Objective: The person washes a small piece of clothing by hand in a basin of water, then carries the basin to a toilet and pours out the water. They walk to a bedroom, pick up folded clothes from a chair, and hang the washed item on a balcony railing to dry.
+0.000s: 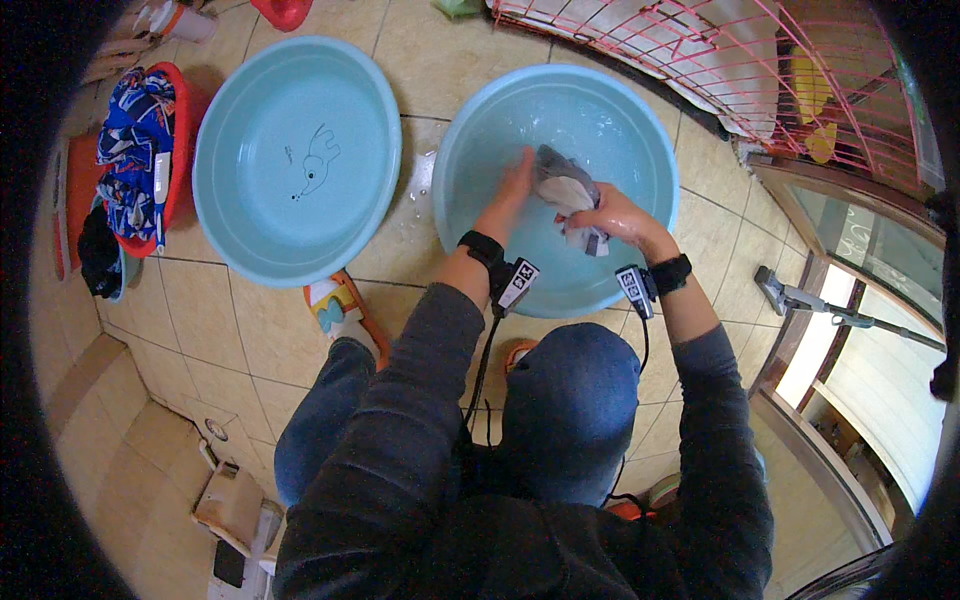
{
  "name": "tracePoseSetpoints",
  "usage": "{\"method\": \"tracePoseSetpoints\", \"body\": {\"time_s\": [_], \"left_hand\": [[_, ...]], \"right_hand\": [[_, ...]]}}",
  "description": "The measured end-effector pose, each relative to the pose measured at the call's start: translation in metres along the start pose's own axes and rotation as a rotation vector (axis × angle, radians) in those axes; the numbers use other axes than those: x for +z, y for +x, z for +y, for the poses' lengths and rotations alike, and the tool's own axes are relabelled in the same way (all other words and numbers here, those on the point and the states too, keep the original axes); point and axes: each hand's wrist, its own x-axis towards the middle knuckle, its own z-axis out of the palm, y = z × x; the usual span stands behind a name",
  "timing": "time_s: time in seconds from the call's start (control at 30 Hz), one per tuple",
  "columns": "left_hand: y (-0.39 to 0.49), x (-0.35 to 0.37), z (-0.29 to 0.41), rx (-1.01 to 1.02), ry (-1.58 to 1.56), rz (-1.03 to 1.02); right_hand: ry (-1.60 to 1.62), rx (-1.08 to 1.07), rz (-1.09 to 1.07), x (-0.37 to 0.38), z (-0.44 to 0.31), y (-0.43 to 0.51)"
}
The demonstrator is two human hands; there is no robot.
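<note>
A light blue plastic basin [480, 247] with water in it stands on the floor in front of me. Over it my right hand [611, 215] grips a wet grey and white cloth item [564, 186], possibly a sock, whose lower end hangs below the fingers. My left hand [517, 184] is beside the cloth's left side, blurred; whether it touches the cloth or how its fingers lie does not show. To the left stands a second blue basin [255, 142] with an elephant drawing on its bottom and no cloth in it.
At far left a red basin [182, 142] holds blue patterned cloth [135, 165], near a smaller tub with black cloth [101, 251]. A pink wire cage [675, 37] borders the upper right. A floor-cleaning tool's head [772, 291] lies at right. Water drops wet the tiles between the basins.
</note>
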Motion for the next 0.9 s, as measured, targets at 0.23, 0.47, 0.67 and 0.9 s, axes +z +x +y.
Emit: {"method": "tracePoseSetpoints", "body": {"time_s": [0.23,0.47,0.67,0.9], "left_hand": [[-0.027,0.032,0.044,-0.182,-0.686,-0.452],[-0.035,0.07,0.054,0.383,-0.461,-0.08],[-0.064,0.109,0.023,1.142,0.532,0.17],[-0.037,0.091,0.04,0.82,0.678,0.321]], "right_hand": [[-0.067,0.045,-0.068,0.003,-0.016,-0.025],[1.43,-0.031,0.402,0.003,0.039,-0.008],[1.106,-0.209,0.459,0.0,0.042,0.025],[0.855,0.038,0.564,0.008,0.033,0.025]]}}
